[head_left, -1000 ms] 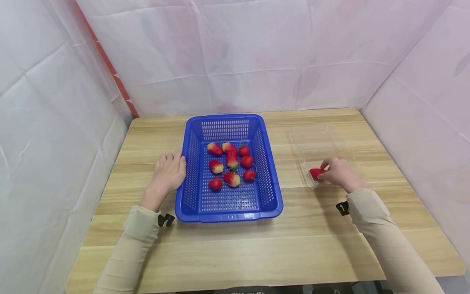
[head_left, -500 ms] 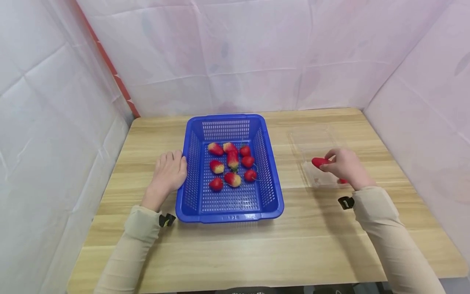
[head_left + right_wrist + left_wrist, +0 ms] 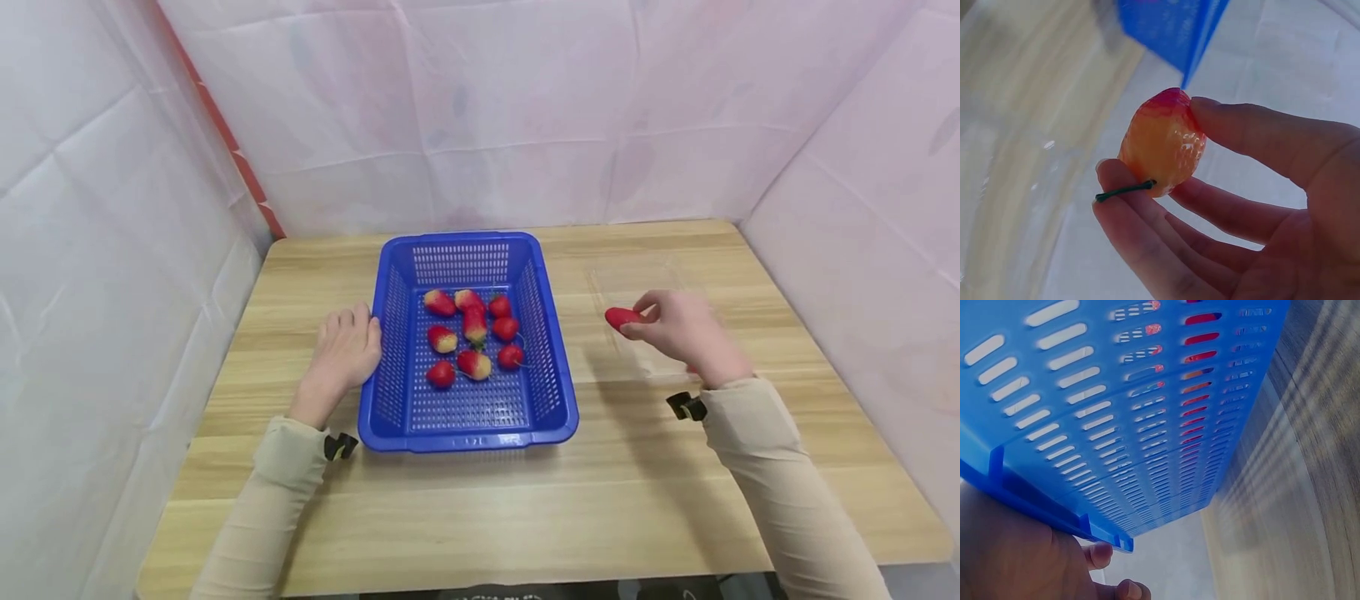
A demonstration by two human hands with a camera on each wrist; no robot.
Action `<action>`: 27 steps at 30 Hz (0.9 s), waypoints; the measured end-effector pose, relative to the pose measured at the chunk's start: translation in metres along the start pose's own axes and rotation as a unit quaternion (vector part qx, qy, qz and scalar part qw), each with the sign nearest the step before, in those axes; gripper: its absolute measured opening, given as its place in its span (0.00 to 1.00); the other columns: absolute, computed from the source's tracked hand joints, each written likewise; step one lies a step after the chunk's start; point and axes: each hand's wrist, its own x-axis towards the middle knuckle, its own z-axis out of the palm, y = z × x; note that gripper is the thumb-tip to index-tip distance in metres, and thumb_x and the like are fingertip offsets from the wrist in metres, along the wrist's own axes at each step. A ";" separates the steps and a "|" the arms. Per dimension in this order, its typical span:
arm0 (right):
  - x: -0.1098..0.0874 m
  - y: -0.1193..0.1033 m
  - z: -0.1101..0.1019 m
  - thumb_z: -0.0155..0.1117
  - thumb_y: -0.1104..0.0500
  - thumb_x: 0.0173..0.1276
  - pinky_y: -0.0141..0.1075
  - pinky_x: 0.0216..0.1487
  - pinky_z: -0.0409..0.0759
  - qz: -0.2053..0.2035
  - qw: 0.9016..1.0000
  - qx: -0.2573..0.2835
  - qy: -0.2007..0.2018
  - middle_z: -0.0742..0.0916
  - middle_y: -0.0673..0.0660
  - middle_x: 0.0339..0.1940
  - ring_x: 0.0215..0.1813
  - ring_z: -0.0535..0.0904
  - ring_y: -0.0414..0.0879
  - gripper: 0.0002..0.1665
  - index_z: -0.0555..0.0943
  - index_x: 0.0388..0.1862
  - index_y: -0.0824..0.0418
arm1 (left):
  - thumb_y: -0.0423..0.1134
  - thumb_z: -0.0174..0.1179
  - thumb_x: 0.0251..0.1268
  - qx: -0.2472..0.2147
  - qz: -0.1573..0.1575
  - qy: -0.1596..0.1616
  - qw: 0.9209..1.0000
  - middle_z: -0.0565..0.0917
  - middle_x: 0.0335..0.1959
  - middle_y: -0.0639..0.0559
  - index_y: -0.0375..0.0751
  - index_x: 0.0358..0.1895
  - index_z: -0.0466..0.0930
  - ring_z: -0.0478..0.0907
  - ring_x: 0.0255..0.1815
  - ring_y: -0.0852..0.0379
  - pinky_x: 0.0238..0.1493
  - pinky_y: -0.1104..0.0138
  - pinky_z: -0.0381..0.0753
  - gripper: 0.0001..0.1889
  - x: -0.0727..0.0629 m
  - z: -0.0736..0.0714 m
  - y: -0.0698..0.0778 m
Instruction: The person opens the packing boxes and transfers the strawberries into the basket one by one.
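Observation:
A blue basket holds several red-and-yellow strawberries and small round red fruits, some with thin stems. My left hand rests against the outside of the basket's left rim, its thumb alongside it. In the left wrist view, loosely bent fingertips show just past the rim. My right hand pinches one strawberry between thumb and fingers, over a clear plastic box. In the right wrist view the strawberry is orange-yellow with a red tip, and its short green stem lies across a finger.
The clear box stands on the right of the wooden table, partly hidden by my right hand and forearm. A bit of red shows beneath that hand. White cloth walls enclose the table at the back and sides.
The right hand has lifted the strawberry up out of the clear box and moved it left toward the basket. The left hand and the basket stay where they were.

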 end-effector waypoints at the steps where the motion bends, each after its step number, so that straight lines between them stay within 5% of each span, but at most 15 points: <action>1: 0.000 -0.005 0.000 0.68 0.51 0.65 0.44 0.26 0.76 -0.003 1.000 0.002 0.002 0.87 0.63 0.36 0.37 0.80 0.56 0.22 0.82 0.49 0.67 | 0.48 0.24 0.80 0.000 0.000 0.000 1.000 0.67 0.38 0.39 0.36 0.47 0.61 0.62 0.41 0.40 0.44 0.51 0.61 0.19 0.000 0.000 0.000; 6: 0.003 -0.028 0.000 0.69 0.53 0.64 0.46 0.36 0.75 -0.031 0.999 0.009 0.005 0.87 0.62 0.34 0.37 0.81 0.56 0.20 0.83 0.46 0.67 | 0.48 0.24 0.80 0.006 0.000 -0.004 1.000 0.67 0.37 0.39 0.37 0.47 0.61 0.62 0.41 0.40 0.44 0.51 0.61 0.19 0.000 -0.001 0.000; 27: 0.036 -0.105 0.033 0.72 0.54 0.62 0.46 0.38 0.79 -0.096 0.994 0.032 -0.036 0.87 0.61 0.37 0.38 0.81 0.54 0.17 0.83 0.44 0.66 | 0.47 0.24 0.80 0.003 -0.002 -0.009 1.000 0.67 0.39 0.39 0.37 0.48 0.60 0.61 0.42 0.39 0.44 0.50 0.61 0.19 0.000 -0.001 0.000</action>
